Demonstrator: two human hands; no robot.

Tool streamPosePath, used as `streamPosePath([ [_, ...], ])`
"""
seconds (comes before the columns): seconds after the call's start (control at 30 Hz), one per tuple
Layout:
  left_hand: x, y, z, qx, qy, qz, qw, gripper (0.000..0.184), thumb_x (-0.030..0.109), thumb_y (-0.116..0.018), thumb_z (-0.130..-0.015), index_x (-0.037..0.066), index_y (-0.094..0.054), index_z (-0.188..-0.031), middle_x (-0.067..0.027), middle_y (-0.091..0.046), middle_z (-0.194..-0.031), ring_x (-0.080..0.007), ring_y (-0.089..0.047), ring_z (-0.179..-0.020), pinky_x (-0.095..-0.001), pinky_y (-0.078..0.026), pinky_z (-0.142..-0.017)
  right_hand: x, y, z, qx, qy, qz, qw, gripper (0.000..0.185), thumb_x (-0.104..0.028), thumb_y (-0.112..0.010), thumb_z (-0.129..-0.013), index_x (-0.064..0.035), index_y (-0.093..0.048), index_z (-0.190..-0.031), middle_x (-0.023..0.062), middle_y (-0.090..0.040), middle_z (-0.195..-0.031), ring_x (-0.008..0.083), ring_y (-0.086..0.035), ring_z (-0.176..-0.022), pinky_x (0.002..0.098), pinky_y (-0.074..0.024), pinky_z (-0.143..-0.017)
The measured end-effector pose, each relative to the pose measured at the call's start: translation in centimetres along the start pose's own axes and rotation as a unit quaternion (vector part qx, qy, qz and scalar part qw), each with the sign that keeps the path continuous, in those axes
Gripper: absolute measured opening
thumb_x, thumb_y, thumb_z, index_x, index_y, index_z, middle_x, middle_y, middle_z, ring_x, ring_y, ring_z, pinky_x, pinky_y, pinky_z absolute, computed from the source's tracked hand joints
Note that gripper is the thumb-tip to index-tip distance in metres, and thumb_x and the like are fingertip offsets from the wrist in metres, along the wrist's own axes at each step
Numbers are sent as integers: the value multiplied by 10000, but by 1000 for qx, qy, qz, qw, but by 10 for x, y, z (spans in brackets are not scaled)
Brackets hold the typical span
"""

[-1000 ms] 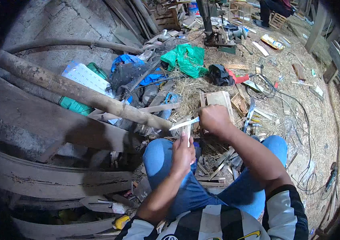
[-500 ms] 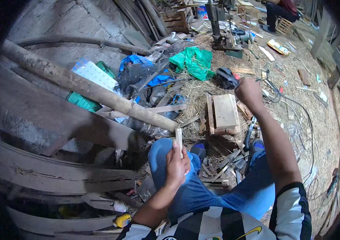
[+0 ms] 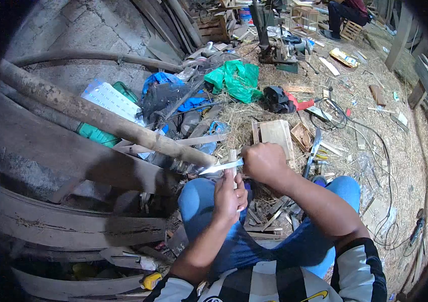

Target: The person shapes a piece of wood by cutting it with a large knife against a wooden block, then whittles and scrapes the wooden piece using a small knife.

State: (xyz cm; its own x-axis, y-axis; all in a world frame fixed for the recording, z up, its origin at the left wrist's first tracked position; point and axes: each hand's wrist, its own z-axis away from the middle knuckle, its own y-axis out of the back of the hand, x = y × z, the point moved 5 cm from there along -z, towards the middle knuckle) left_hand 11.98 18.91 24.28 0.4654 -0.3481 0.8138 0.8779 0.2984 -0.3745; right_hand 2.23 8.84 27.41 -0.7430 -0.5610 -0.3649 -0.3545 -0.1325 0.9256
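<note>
My left hand [image 3: 229, 197] is closed around a short pale wooden stick [image 3: 232, 155], held upright above my left knee. My right hand [image 3: 265, 162] makes a fist around the handle of a knife, which the fingers hide. The knife's bright blade [image 3: 222, 167] points left and lies across the stick, just above my left thumb. Whether the edge bites into the wood I cannot tell. Right beside the stick is the end of a long round wooden pole [image 3: 194, 153].
A wooden box [image 3: 277, 135] stands ahead of my knees, with a large blade [image 3: 316, 142] to its right. Beyond lie a red power tool [image 3: 302, 104] with a cord and a green plastic bag [image 3: 234, 79]. Wooden boards [image 3: 73, 219] run along my left. Another person [image 3: 347, 17] sits far back.
My right hand has come down and left from its raised position, bringing the knife blade across the stick. My left hand still grips the stick, and the view has shifted slightly.
</note>
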Motion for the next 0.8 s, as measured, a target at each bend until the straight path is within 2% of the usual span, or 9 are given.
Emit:
streamPosePath([
  [0.17,-4,-4,1,-11,23,20,999,453,545,-378,-1018,138,-436,-828,54,-304,-530,-59,-243,-367,-237,-215,-312,43,-8,-13,35,-49,53,997,151,-166,-586,-766,-81,-710,-747,179,-708,-760,329,-718,-696,467,-571,-630],
  [0.2,0,-8,15,-1,12,-1,1000,453,544,-375,-1020,138,-436,-828,54,-305,-532,-59,-245,-370,-238,-216,-314,83,-11,-23,79,-147,68,984,156,-129,-572,-768,-65,-713,-745,197,-702,-765,337,-711,-694,476,-561,-626],
  [0.23,3,-9,23,8,-1,-24,1000,453,544,-371,-1021,139,-437,-829,55,-306,-534,-60,-246,-372,-239,-217,-316,113,6,-24,134,-174,36,975,166,-111,-563,-773,-46,-712,-741,217,-686,-750,351,-698,-682,485,-550,-608],
  [0.27,2,-4,24,11,-1,-25,1000,453,544,-371,-1021,139,-437,-829,55,-306,-534,-60,-246,-372,-239,-217,-316,134,13,-30,95,-212,33,972,167,-117,-568,-776,-32,-707,-737,215,-676,-734,360,-689,-677,485,-548,-607],
  [0.3,1,3,24,14,-6,-6,1000,451,541,-367,-1023,138,-444,-835,55,-309,-537,-61,-253,-375,-238,-221,-319,128,31,-29,107,-224,49,967,172,-135,-579,-780,-26,-701,-728,214,-675,-729,369,-687,-680,483,-548,-606],
  [0.4,0,16,12,42,-12,27,999,447,528,-363,-1029,125,-472,-871,56,-323,-547,-58,-271,-381,-232,-233,-326,81,24,-20,100,-154,48,982,173,-161,-595,-782,-29,-701,-746,209,-681,-735,376,-690,-687,485,-548,-606],
  [0.53,-7,18,3,60,-23,-42,997,452,525,-379,-1027,102,-494,-919,50,-350,-560,-52,-290,-384,-228,-232,-326,3,3,4,2,-34,12,999,123,-232,-638,-738,-120,-675,-773,152,-677,-696,350,-690,-670,483,-545,-593],
  [0.67,-6,13,1,68,-36,-85,993,456,521,-390,-1026,93,-496,-908,50,-341,-550,-53,-298,-379,-228,-224,-325,-5,-4,2,-2,-25,12,1000,123,-236,-647,-731,-135,-686,-789,150,-685,-712,355,-692,-674,483,-549,-600],
  [0.8,-13,12,0,48,-24,-91,994,461,515,-389,-1028,88,-495,-889,55,-330,-533,-54,-286,-366,-232,-219,-321,13,-8,-6,-11,-54,13,998,137,-198,-617,-749,-95,-706,-763,185,-694,-732,348,-709,-696,474,-564,-623],
])
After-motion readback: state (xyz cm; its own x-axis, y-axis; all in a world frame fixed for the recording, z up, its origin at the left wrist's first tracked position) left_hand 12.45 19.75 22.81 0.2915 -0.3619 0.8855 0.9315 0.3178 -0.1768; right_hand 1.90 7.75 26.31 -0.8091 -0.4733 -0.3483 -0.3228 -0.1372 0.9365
